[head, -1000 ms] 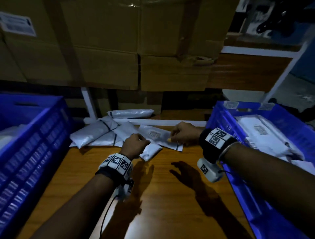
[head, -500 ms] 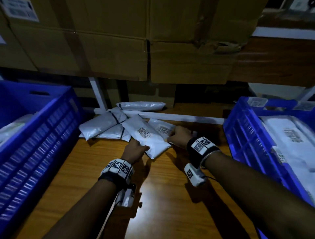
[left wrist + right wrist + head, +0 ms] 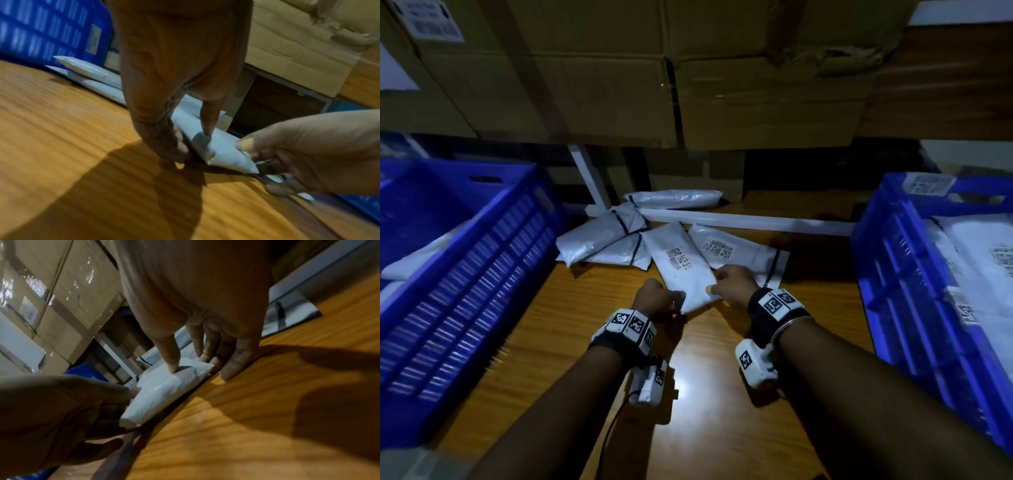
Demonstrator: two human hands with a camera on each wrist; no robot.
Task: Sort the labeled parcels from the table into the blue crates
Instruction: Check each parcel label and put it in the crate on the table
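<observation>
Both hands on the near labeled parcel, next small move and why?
Probably lift its near end clear of the table: left hand and right hand already pinch the near corners of the parcel, which overlaps a neighbouring parcel, so dragging might disturb that.

The table is wood-grain laminate, orange-brown, smooth and glossy enough to throw back a bright patch of light near the wrists. The parcels are white plastic mailer bags, thin and slightly crinkled, with a soft satin sheen; two carry printed paper labels with barcodes, matt against the film. The blue crates are moulded hard plastic with slotted walls, smooth and faintly shiny. Behind stand cardboard boxes, matt brown corrugated board sealed with glossy clear tape, one torn and rough at an edge. A white-painted metal frame looks smooth. The wrist bands appear to be dark cloth with matt white marker tiles.
</observation>
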